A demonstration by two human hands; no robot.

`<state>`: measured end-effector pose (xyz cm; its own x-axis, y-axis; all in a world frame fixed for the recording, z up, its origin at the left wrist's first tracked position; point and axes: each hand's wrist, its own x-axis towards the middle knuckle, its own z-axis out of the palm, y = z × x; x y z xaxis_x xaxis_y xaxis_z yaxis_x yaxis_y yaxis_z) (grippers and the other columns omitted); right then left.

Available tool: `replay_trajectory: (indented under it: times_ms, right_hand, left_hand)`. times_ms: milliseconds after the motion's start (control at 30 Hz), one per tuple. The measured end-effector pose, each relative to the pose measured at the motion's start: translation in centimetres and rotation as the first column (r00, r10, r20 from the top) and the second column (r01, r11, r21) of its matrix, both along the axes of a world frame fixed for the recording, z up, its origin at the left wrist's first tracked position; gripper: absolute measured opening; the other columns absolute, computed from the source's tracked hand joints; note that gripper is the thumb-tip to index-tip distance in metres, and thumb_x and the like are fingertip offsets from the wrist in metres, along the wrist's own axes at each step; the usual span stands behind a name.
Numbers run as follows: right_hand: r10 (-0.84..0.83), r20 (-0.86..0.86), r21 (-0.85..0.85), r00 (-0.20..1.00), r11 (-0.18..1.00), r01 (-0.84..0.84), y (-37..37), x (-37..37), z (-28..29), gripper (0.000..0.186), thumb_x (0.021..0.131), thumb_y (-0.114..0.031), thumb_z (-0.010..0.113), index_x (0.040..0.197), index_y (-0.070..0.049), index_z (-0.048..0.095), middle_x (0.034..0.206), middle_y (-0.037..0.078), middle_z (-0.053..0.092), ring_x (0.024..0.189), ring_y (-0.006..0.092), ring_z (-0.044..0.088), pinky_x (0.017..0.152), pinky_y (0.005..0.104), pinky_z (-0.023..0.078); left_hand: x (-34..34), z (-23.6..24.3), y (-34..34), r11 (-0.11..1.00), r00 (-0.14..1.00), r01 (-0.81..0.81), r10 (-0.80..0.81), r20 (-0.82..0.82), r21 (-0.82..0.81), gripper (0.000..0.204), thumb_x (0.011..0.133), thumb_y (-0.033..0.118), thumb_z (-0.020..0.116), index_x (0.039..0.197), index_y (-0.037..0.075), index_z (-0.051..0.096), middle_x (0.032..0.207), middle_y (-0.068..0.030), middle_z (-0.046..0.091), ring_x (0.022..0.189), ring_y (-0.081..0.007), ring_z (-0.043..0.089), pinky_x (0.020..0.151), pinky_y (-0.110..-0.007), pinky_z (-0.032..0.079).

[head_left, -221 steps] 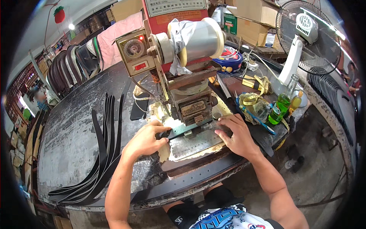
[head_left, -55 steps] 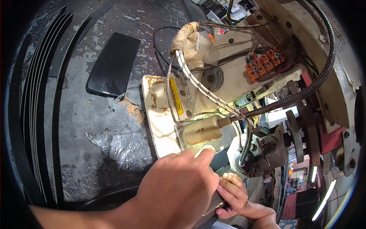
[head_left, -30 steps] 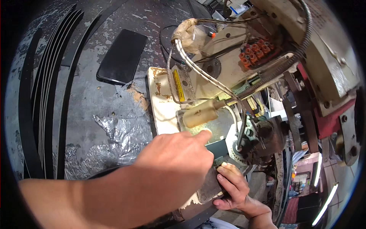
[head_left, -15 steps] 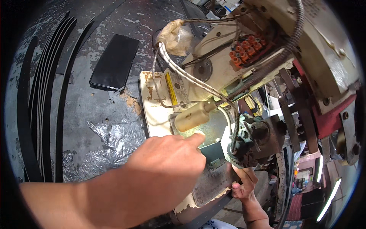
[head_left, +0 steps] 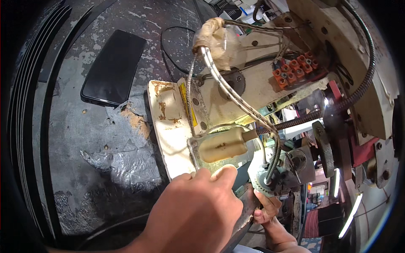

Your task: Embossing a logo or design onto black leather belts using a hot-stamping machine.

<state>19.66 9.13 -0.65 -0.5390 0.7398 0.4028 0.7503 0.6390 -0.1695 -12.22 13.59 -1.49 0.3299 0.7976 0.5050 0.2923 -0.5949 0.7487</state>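
Observation:
My left hand [head_left: 200, 204] is closed in a fist over the machine's lower plate, knuckles up; whatever its fingers grip is hidden beneath it. Just above the knuckles lies a cream plastic cylinder [head_left: 222, 147], joined to a dark flexible conduit. My right hand [head_left: 266, 208] comes up from below, its fingers bent against the lower edge of a pale round metal part [head_left: 260, 170]. White cables and a ribbed conduit run into that part. Pale twin cables [head_left: 236, 97] lead up to a bundle wrapped in yellowed tape [head_left: 213, 40]. The cream-painted metal frame [head_left: 166, 137] has chipped paint.
A black smartphone [head_left: 113, 69] lies on the worn dark table [head_left: 93, 130], left of the frame. Long black strips [head_left: 46, 122] stand along the left side. An orange terminal block [head_left: 296, 71] sits on the frame's upper plate. Dark pulleys and brackets [head_left: 325, 145] stick out at the right.
The view has shifted, so the machine appears larger and turned a little. My left hand sits lower in the picture, still closed; my right hand stays at the round metal part.

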Motion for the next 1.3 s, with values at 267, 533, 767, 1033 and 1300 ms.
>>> replay_trajectory:
  times_ms: [267,533,767,1033,1300]
  right_hand:
    - [-0.080,-0.014,-0.023,0.997,0.997,0.080,-0.7,0.2,-0.5,0.060,0.095,-0.050,0.056,0.105,0.007,0.073,0.109,0.026,0.070,0.107,0.0367,0.068,0.098,0.0424,0.050]
    - [-0.108,-0.016,-0.031,0.994,0.994,0.108,-0.6,-0.6,-0.2,0.060,0.095,-0.050,0.056,0.104,0.007,0.074,0.108,0.024,0.071,0.105,0.0359,0.069,0.097,0.0413,0.050]
    - [-0.097,0.054,0.015,0.994,0.995,0.096,-0.5,-0.5,0.0,0.054,0.095,-0.045,0.055,0.103,0.005,0.074,0.103,0.024,0.072,0.099,0.0357,0.071,0.095,0.0412,0.052]
    - [-0.133,0.047,0.001,0.990,0.991,0.133,-0.6,-1.0,0.2,0.050,0.094,-0.041,0.055,0.101,0.004,0.075,0.104,0.024,0.072,0.102,0.0356,0.069,0.097,0.0415,0.050]
    - [-0.169,0.059,-0.036,0.984,0.985,0.172,-1.3,-0.2,0.0,0.047,0.093,-0.038,0.055,0.101,0.004,0.075,0.105,0.023,0.072,0.102,0.0343,0.069,0.097,0.0409,0.050]
  left_hand:
    - [-1.9,1.4,1.2,0.970,0.946,0.242,-0.239,-0.221,-0.014,0.014,0.066,0.008,0.061,0.068,-0.006,0.060,0.080,-0.0115,0.051,0.068,-0.0236,0.056,0.057,-0.034,0.051]
    - [-0.2,-0.1,0.1,0.997,0.994,0.072,-0.072,-0.079,-0.004,0.013,0.071,0.014,0.063,0.064,0.003,0.065,0.082,-0.0079,0.053,0.067,-0.0213,0.058,0.057,-0.033,0.049]
    - [0.4,-0.4,-0.4,0.999,0.998,0.017,-0.019,-0.063,-0.032,0.016,0.074,0.016,0.063,0.063,0.005,0.066,0.085,-0.0064,0.054,0.070,-0.0211,0.058,0.059,-0.032,0.048]
    - [0.5,-0.6,-0.3,0.994,0.997,0.078,-0.077,0.021,-0.078,0.018,0.076,0.015,0.063,0.064,0.003,0.066,0.085,-0.0073,0.054,0.072,-0.0224,0.059,0.063,-0.034,0.050]
    - [0.5,-0.1,-0.1,0.986,0.993,0.100,-0.107,-0.049,-0.135,0.017,0.077,0.014,0.064,0.064,0.004,0.067,0.088,-0.0066,0.055,0.075,-0.0230,0.061,0.066,-0.035,0.052]
